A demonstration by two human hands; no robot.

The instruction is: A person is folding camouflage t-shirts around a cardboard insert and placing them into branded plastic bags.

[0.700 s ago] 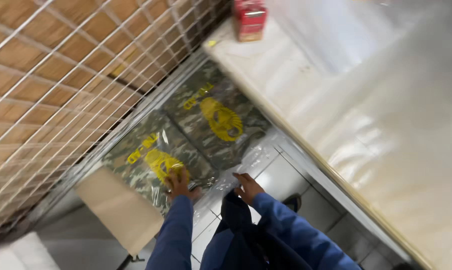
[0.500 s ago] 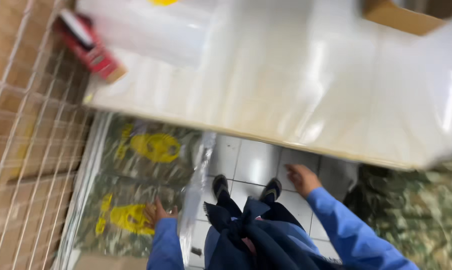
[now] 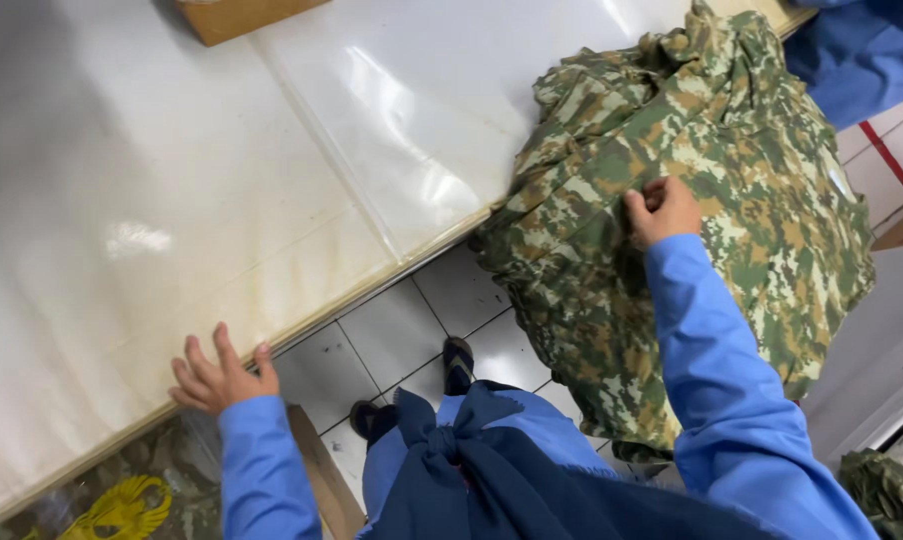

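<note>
Right hand: grip closed, pinching camouflage garment, which is heaped over the bench edge. Left hand: fingers spread flat on bench edge, holding nothing.

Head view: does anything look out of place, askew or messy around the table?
The camouflage garment pile is crumpled and slumps over the table edge, hanging toward the tiled floor. The right hand pinches its fabric; the left hand lies flat on the table edge. Nothing looks spilled or torn.
</note>
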